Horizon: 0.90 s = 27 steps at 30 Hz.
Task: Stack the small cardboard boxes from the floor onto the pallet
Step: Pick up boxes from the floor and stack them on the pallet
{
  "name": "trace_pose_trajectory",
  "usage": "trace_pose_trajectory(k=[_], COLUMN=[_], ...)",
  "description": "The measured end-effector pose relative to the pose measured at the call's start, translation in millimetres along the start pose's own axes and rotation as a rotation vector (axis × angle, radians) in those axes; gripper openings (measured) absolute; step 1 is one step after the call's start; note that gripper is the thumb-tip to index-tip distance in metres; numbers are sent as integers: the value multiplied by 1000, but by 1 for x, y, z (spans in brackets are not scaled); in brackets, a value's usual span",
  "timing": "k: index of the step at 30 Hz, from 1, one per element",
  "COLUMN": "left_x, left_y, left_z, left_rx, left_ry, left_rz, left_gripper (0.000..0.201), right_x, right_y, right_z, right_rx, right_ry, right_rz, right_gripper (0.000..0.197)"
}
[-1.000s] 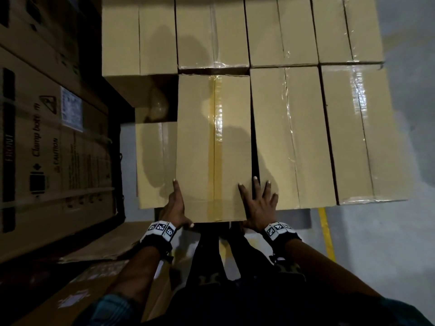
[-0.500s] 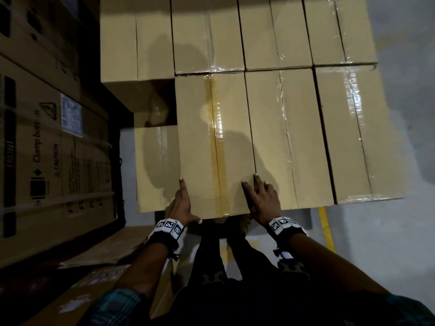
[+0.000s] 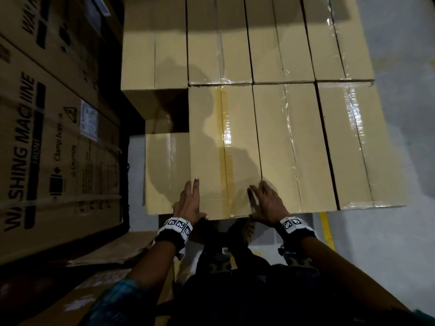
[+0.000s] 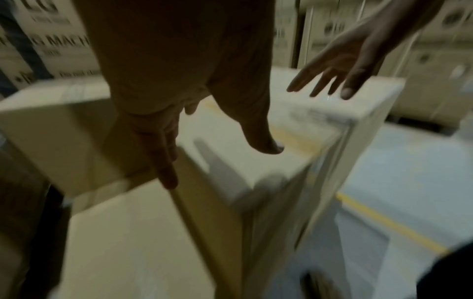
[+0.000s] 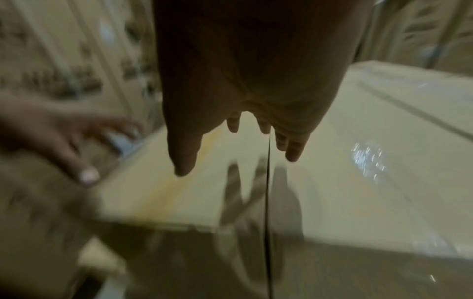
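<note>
From the head view, the left hand point(image 3: 188, 203) and right hand point(image 3: 266, 203) are lying flat, fingers straight, on the near end of the box point(image 3: 223, 149) sitting in the stack's near row, tight against its right neighbour point(image 3: 294, 147); neither grip is holding anything. A lower box point(image 3: 164, 172) is showing in the gap to the left. The pallet is hidden. In the left wrist view, blurred, the left fingers point(image 4: 166, 161) are hanging over the box's left edge. In the right wrist view, the right fingers point(image 5: 291, 147) are hovering over the seam between the boxes. Risk, as I judge it: an uneven push could skew the box toward the open left gap, leaving it overhanging.
</note>
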<state>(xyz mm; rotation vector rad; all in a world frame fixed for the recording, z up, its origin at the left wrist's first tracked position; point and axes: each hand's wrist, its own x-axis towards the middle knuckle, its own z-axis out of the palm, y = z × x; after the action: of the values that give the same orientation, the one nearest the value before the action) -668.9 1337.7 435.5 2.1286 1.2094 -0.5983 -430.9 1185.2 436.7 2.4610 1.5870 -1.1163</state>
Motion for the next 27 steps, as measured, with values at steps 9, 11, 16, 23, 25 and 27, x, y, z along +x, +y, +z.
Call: trace_pose_trajectory(k=[9, 11, 16, 23, 25, 27], left_x=[-24, -34, -63, -112, -127, -138], left_y=[91, 118, 175, 266, 299, 335], left_z=[-77, -93, -103, -85, -74, -60], left_rx=[-331, -361, -395, -439, -451, -474], left_ry=[266, 293, 227, 174, 188, 211], left_rz=[395, 505, 687, 880, 945, 984], left_gripper=[93, 89, 84, 79, 78, 76], right_x=[-82, -101, -151, -239, -267, -293], right_y=[-14, -10, 11, 56, 77, 102], right_z=[-78, -82, -94, -122, -126, -130], right_rx=[464, 528, 584, 680, 688, 679], right_ry=[630, 694, 804, 1061, 1120, 1152], right_rz=[2, 16, 82, 141, 134, 120], right_gripper=[78, 79, 78, 78, 78, 77])
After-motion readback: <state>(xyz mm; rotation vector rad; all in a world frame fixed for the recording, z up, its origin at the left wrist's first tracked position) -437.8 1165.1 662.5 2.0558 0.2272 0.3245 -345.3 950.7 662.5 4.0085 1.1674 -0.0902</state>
